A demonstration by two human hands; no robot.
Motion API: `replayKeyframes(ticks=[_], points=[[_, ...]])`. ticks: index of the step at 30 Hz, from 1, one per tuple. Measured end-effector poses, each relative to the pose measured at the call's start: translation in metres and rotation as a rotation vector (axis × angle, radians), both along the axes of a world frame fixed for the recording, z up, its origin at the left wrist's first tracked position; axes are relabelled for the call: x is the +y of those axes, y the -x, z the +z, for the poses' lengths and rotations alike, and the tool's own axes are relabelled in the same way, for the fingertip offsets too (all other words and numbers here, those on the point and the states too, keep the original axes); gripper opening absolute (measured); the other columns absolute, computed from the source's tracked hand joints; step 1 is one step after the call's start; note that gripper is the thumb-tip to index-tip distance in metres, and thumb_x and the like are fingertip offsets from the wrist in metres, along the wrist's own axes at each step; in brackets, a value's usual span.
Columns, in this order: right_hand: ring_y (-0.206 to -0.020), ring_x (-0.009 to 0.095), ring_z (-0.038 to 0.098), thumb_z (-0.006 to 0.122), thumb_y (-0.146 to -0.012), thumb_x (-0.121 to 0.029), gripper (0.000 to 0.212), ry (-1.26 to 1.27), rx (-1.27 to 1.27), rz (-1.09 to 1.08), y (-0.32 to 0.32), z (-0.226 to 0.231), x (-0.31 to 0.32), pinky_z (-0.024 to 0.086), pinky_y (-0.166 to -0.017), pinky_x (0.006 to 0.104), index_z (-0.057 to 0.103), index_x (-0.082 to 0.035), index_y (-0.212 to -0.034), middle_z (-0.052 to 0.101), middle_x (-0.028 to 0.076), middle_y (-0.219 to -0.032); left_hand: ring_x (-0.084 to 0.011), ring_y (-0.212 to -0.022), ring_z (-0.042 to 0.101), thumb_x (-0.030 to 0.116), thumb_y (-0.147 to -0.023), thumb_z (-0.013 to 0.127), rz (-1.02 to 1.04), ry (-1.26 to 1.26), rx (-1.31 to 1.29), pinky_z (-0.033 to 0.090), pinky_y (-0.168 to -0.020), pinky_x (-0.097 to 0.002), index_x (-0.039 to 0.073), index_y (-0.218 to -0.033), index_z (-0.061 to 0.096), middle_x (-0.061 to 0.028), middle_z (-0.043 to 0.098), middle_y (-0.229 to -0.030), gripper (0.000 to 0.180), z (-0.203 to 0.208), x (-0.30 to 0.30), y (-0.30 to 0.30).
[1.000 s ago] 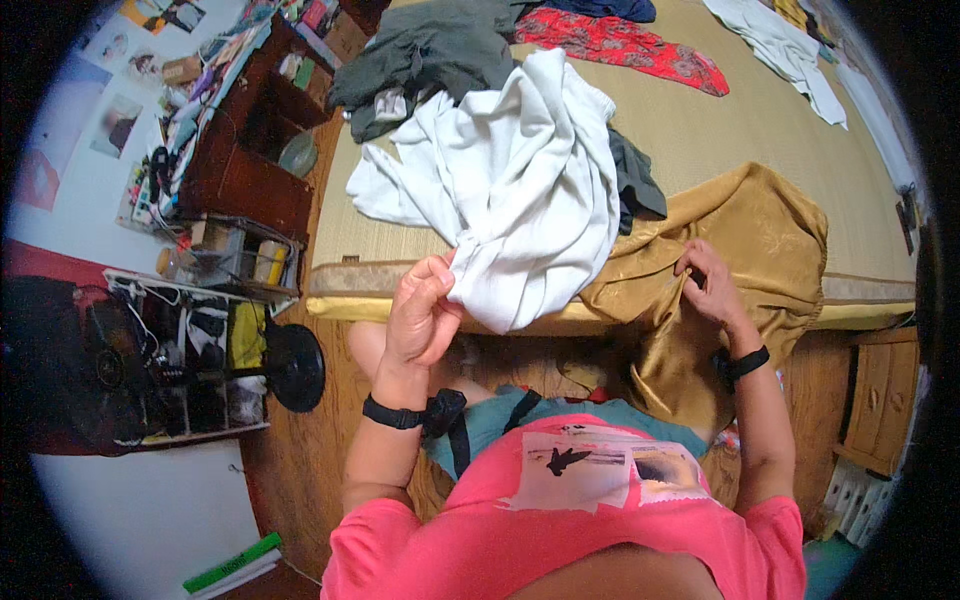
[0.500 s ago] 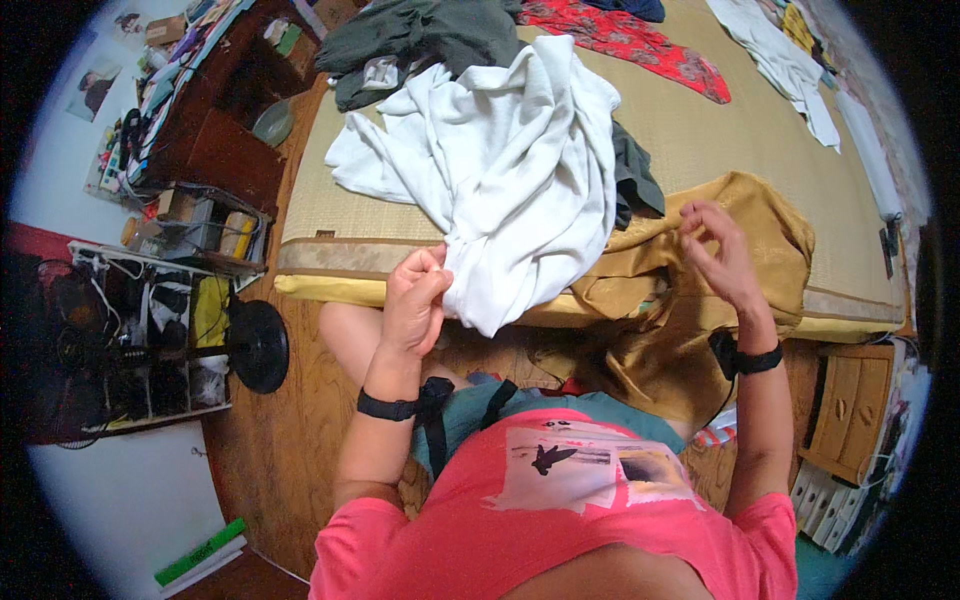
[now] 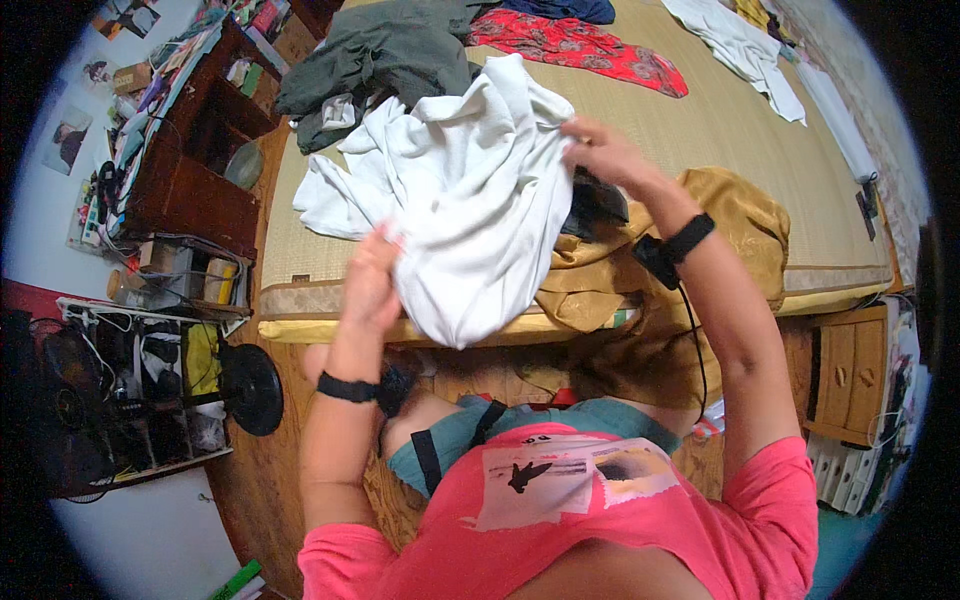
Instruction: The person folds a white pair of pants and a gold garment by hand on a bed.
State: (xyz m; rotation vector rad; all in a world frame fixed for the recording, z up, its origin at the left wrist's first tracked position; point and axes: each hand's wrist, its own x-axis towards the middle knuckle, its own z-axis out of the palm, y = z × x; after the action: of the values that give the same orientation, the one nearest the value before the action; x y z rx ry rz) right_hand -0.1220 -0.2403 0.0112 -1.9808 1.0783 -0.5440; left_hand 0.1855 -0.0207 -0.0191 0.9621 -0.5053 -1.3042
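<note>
A rumpled white garment (image 3: 475, 215) lies over the near edge of the bed, its lower end hanging in front of the mattress. My left hand (image 3: 372, 282) is closed on the garment's left edge. At its upper right edge, my right hand (image 3: 608, 155) pinches the cloth between thumb and fingers. A sleeve-like part stretches out to the left on the mat. Beneath and right of the garment lie a dark piece of cloth (image 3: 595, 205) and a mustard-brown silky cloth (image 3: 735, 225), which drapes off the bed towards the floor.
Dark green clothing (image 3: 385, 60) and a red patterned cloth (image 3: 590, 50) lie farther back on the woven bed mat (image 3: 700, 130). A white garment (image 3: 745, 55) is at the far right. A black fan (image 3: 252, 390) stands left, and a wooden drawer cabinet (image 3: 850, 375) right.
My right hand has moved from above the brown cloth, up and left, and has taken hold of the white garment's right edge. My left hand, still gripping it, has shifted left.
</note>
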Motion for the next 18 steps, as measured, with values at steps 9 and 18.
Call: replayKeyframes(ticks=[9,18], points=[[-0.103,0.018,0.062,0.067,-0.09,-0.017,0.041,0.286,-0.021,-0.402,0.124,-0.029,0.04,0.053,-0.087,0.0312,0.063,-0.004,-0.129,0.051,0.013,-0.142,-0.0239,-0.121,0.058,0.007,-0.099,0.06,-0.209,0.388,-0.413,0.052,-0.096,-0.0352,0.012,-0.159,0.019,-0.0151,0.047,-0.146,0.073,0.103,-0.07,0.054],[-0.09,0.024,0.067,0.064,-0.089,-0.006,0.021,0.308,0.032,-0.29,0.161,-0.038,0.123,0.055,-0.074,0.0317,0.065,0.0,-0.109,0.066,0.014,-0.109,-0.0196,-0.079,0.064,0.009,-0.092,0.066,-0.178,0.479,-0.427,0.054,-0.076,-0.0327,0.001,-0.091,0.065,-0.0088,0.067,-0.091,0.007,0.17,0.087,0.132]])
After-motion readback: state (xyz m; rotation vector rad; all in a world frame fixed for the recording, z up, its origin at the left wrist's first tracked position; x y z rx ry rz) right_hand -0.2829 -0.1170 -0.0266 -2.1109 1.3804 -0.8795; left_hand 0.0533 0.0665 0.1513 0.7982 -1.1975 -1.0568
